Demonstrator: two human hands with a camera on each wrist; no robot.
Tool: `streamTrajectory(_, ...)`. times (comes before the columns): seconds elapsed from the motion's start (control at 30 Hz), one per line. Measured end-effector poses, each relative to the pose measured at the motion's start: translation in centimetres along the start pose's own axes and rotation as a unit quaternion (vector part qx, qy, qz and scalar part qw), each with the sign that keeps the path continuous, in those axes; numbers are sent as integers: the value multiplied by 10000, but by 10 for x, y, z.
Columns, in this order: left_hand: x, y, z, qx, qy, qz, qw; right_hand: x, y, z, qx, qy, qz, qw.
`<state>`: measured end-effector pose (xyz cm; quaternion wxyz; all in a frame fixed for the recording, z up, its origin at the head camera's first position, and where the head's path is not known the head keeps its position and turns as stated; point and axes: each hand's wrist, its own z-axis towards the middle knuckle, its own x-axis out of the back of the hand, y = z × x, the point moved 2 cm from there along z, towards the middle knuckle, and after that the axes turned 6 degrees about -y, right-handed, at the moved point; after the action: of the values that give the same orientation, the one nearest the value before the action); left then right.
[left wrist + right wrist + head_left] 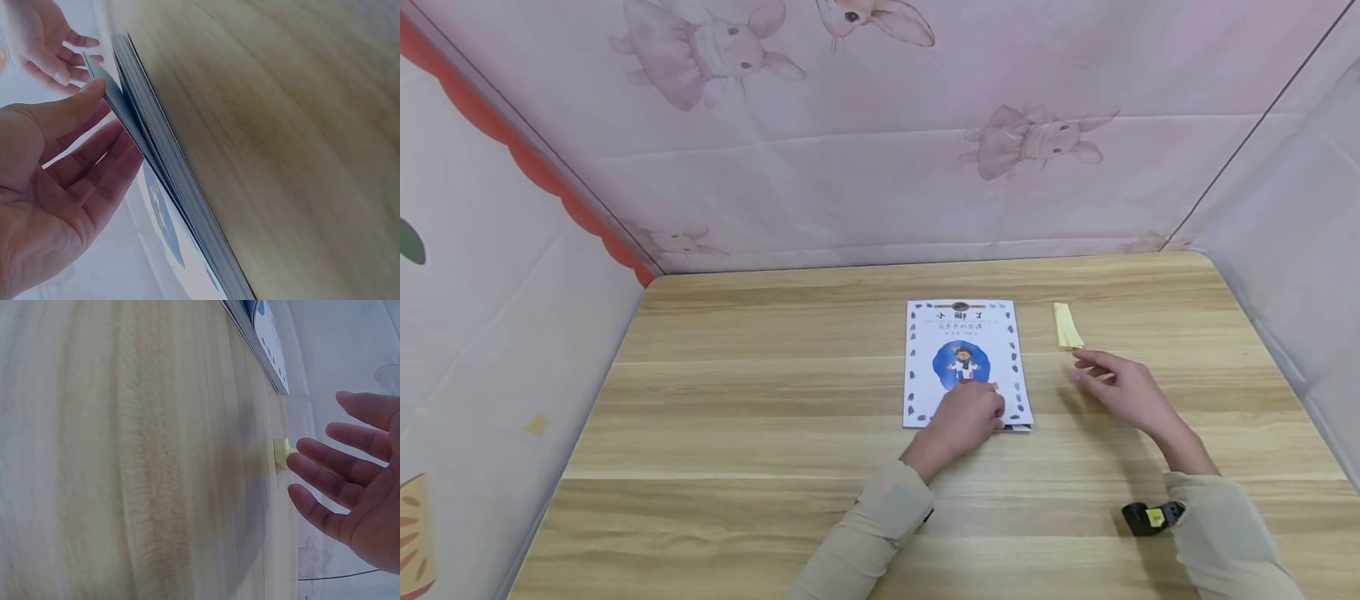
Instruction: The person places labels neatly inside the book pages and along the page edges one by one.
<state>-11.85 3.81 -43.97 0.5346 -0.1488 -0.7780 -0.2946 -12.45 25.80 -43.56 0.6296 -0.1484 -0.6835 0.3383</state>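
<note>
A thin white picture book [924,362] lies closed on the table, its cover showing a child on a blue circle within a border of dark prints. My left hand [964,415] is at its lower edge. In the left wrist view, the thumb [94,87] and fingers pinch the front cover, a little raised from the pages. To the right of the book lies a folded pale yellow paper strip [1065,325]. Over the table beside its near end, my right hand [1123,392] has loosely spread fingers and holds nothing.
The wood-grain table [737,417] meets a pink rabbit-print backdrop [865,192] at its far edge. Pale side panels [475,333] stand left and right. A small black device [1152,518] sits at my right cuff.
</note>
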Motion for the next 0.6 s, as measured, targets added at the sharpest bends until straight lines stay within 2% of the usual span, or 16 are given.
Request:
streamTrajectory(0.3, 3, 3, -3, 1, 275, 59, 9996, 1, 0, 0, -51, -52, 23, 10000)
streamTrajectory(0.6, 17, -2, -11, 124, 536, -588, 9968, 1, 0, 0, -28, -77, 22, 10000)
